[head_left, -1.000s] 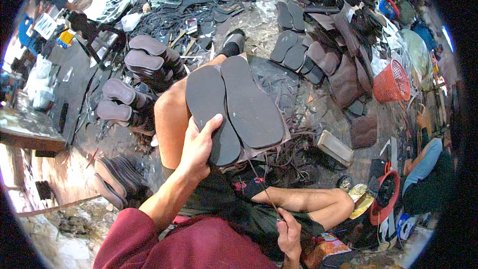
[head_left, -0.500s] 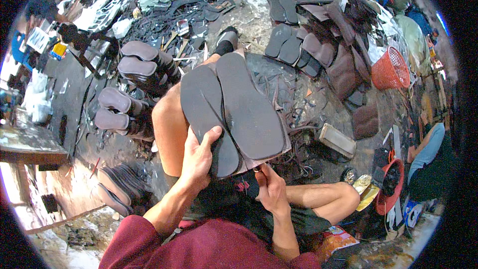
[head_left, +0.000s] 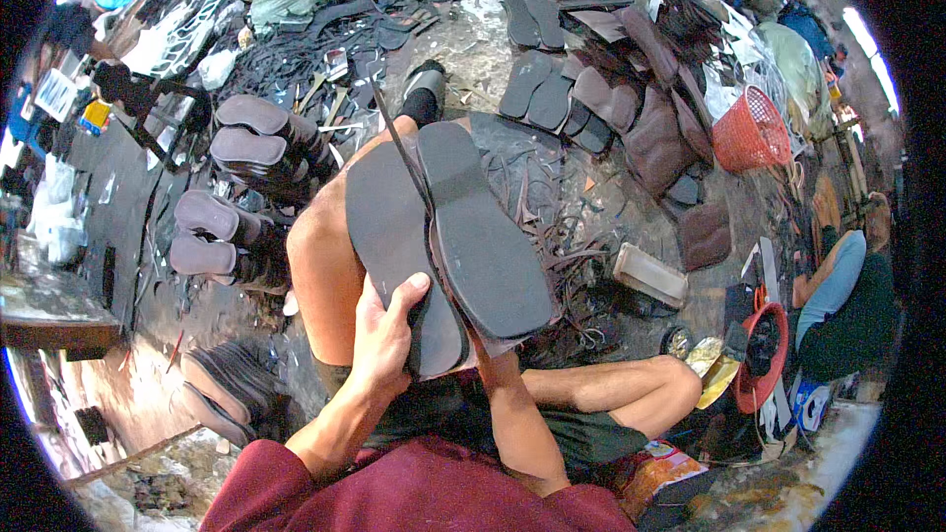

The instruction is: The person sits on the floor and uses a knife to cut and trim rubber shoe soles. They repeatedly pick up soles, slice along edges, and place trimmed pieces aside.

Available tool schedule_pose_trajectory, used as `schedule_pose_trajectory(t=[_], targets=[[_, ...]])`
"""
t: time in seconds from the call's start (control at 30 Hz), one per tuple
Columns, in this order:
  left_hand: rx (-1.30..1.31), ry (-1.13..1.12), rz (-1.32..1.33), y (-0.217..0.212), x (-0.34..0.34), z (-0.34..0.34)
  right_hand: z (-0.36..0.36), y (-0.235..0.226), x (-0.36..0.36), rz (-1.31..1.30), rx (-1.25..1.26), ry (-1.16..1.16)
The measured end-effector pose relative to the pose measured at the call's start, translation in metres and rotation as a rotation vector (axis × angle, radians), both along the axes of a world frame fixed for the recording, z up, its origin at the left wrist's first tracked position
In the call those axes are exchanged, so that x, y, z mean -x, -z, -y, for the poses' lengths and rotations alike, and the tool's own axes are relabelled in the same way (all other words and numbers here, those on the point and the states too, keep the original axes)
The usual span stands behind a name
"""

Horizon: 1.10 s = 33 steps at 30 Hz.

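Note:
My left hand (head_left: 382,333) grips the lower left edge of a pair of dark grey shoe soles, thumb on top and fingers underneath. The left sole (head_left: 386,207) and the right sole (head_left: 488,236) lie side by side over my raised knee, with a narrow gap between them. From that gap a thin dark strip (head_left: 399,143) sticks up and away from me. My right forearm (head_left: 520,424) reaches beneath the soles' near edge; the right hand's fingers are hidden there, as is anything in them.
Stacked soles (head_left: 251,133) stand on the left, with more soles (head_left: 537,87) and brown padded sheets (head_left: 655,143) at the far right. Dark offcuts litter the floor. A red basket (head_left: 754,133), a pale block (head_left: 650,274) and a red-rimmed bowl (head_left: 774,374) sit to the right.
My right hand has gone from the soles' near edge to underneath them. The dark strip now rises higher out of the gap, which has widened. The soles have shifted slightly towards me.

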<state>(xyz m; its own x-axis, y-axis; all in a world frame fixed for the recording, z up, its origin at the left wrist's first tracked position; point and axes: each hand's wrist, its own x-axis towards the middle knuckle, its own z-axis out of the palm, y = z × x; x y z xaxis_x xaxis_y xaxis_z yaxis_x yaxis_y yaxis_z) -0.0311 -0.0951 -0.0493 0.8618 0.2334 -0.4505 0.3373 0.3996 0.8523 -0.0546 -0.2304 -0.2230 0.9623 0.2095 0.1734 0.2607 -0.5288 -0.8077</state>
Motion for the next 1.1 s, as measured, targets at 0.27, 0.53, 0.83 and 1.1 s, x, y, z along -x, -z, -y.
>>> schedule_pose_trajectory(t=[0.27,0.53,0.83,1.1], targets=[[-0.052,0.116,0.011,0.009,0.014,-0.009,0.026,-0.076,-0.046,-0.275,-0.340,-0.005],[-0.197,0.215,0.084,0.016,0.036,-0.027,0.000,-0.150,-0.118,-0.753,-0.894,-0.096],[-0.261,0.274,0.273,-0.025,0.001,-0.042,0.011,-0.167,-0.041,-0.290,-0.837,-0.163],[0.063,-0.365,0.421,-0.044,-0.061,-0.081,0.107,-0.152,0.009,0.000,-0.654,0.509]])
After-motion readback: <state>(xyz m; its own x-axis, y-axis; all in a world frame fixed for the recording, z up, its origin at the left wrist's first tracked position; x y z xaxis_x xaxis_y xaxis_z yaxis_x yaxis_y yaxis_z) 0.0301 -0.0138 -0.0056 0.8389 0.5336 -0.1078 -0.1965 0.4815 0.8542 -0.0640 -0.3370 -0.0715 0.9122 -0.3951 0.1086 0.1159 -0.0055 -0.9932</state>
